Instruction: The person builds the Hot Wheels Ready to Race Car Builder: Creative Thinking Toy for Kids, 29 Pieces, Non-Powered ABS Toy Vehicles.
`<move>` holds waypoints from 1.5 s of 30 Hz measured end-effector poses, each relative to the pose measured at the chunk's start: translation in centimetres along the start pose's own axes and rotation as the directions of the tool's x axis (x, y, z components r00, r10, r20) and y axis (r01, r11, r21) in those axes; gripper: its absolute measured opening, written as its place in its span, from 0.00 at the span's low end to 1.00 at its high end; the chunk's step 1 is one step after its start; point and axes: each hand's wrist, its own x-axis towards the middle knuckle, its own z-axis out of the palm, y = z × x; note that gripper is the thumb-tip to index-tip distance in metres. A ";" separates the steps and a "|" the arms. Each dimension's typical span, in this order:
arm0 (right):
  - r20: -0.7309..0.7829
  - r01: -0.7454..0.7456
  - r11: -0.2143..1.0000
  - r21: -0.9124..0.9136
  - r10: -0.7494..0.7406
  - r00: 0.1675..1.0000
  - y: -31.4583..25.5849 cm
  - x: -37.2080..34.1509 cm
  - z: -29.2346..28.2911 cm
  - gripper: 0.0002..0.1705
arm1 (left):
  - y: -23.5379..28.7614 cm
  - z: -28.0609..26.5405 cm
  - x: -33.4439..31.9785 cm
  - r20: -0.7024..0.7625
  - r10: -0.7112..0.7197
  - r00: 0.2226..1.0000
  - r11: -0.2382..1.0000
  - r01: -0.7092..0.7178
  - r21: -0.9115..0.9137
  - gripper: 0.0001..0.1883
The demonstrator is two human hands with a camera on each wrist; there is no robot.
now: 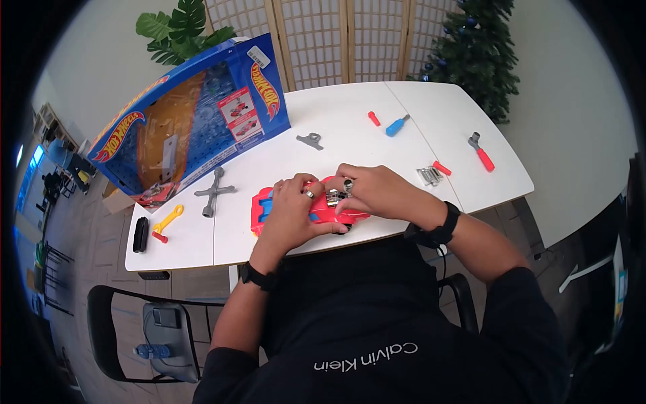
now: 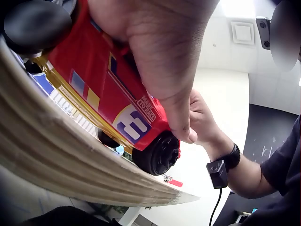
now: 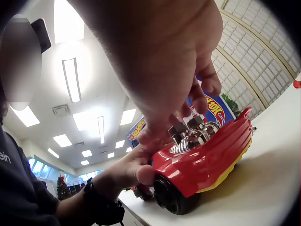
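Observation:
A red toy race car [image 1: 323, 212] with a yellow base, black wheels and a number 3 decal is on the white table at the near edge. My left hand [image 1: 294, 212] grips its body from above, the thumb along the near side by a wheel [image 2: 157, 153]. Over the front half is my right hand [image 1: 377, 192], fingers bent down around the chrome toy engine [image 3: 195, 139], which has dark intakes on top. In the right wrist view its fingertips are close to those intakes; whether they pinch the engine I cannot tell.
The blue Hot Wheels box [image 1: 195, 114] stands at the back left. Around the car lie a grey cross wrench [image 1: 216, 192], yellow wrench [image 1: 167, 219], black piece [image 1: 140, 234], grey piece [image 1: 310, 141], blue screwdriver [image 1: 397, 126], red-handled tool [image 1: 482, 153], chrome piece [image 1: 428, 176] and several red pegs [image 1: 373, 118].

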 end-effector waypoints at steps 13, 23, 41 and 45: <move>0.050 0.045 0.997 0.057 -0.048 0.998 0.6 0.2 -0.5 0.08 | 0.6 -0.5 0.2 0.013 -0.005 1.000 0.999 0.004 0.036 0.47; -0.099 -0.110 0.992 0.062 0.116 0.988 -1.1 -0.9 1.3 0.08 | 0.7 -0.4 0.3 0.012 -0.008 1.000 1.000 0.007 0.024 0.48; -0.226 -0.306 0.885 -0.350 0.237 0.945 -4.4 -0.8 3.3 0.08 | 0.8 -0.2 0.1 -0.023 0.024 0.999 1.000 -0.023 0.020 0.48; -0.208 -0.319 0.866 -0.385 0.255 0.944 -5.0 -0.8 3.3 0.10 | 0.8 -0.3 0.2 -0.020 0.009 1.000 1.000 -0.009 0.012 0.48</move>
